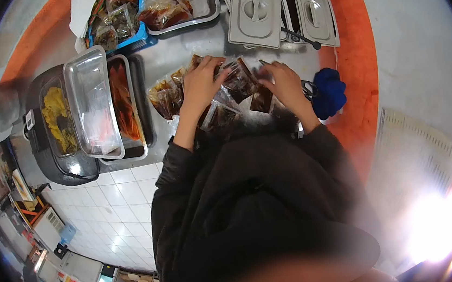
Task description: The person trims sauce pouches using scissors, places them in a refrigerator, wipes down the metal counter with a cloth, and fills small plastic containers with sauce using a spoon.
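Several clear plastic bags of dark brown sauce (240,78) lie together on the steel counter in front of me. My left hand (202,84) rests over the bags on the left side, its fingers spread and bent, thumb pointing toward the middle bag. At the right of the pile is my right hand (284,83), fingers curled near the edge of the bags; what its fingertips hold, if anything, is too small to tell. A bag with lighter brown contents (166,99) lies left of my left wrist. Scissors (308,88) lie just beyond my right hand.
A blue cloth (329,93) sits at the right. Steel lids (255,10) and a black-handled utensil (303,38) lie at the back right. A tray of bags (214,18) and a blue basket (137,42) stand behind. Steel pans (120,146) are at the left.
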The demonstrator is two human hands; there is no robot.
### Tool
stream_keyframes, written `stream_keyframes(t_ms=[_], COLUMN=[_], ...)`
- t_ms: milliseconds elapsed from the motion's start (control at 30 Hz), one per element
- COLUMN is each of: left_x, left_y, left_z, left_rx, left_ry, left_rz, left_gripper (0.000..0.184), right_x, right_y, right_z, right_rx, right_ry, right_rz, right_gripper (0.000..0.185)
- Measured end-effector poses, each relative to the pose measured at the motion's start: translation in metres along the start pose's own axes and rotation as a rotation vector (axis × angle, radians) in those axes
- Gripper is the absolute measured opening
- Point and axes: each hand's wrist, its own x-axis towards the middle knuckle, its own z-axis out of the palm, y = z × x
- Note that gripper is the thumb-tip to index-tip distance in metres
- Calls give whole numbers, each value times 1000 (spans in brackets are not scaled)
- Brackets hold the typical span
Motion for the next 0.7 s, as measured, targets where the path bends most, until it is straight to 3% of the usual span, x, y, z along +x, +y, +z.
stream_keyframes(t_ms=[100,233,433,533,633,700], left_x=[10,23,34,33,32,29], left_y=[-9,-12,-19,-14,-10,2], left_z=[13,18,18,13,15,10], left_rx=[247,249,204,163,-8,-343], left_ry=[-41,-159,-221,-315,-354,-536], left_rz=[148,153,216,269,325,197], left_gripper=[40,42,34,31,28,26], right_x=[-19,-32,-45,-47,-39,-34], right_y=[11,19,19,-4,-23,-28], right_z=[7,18,7,-25,-26,-17], right_rx=[-46,10,42,205,277,248], right_ry=[-135,-177,2,-207,-121,-42], right_rz=[183,209,-12,-104,-189,-205], right_gripper=[21,21,18,13,13,15])
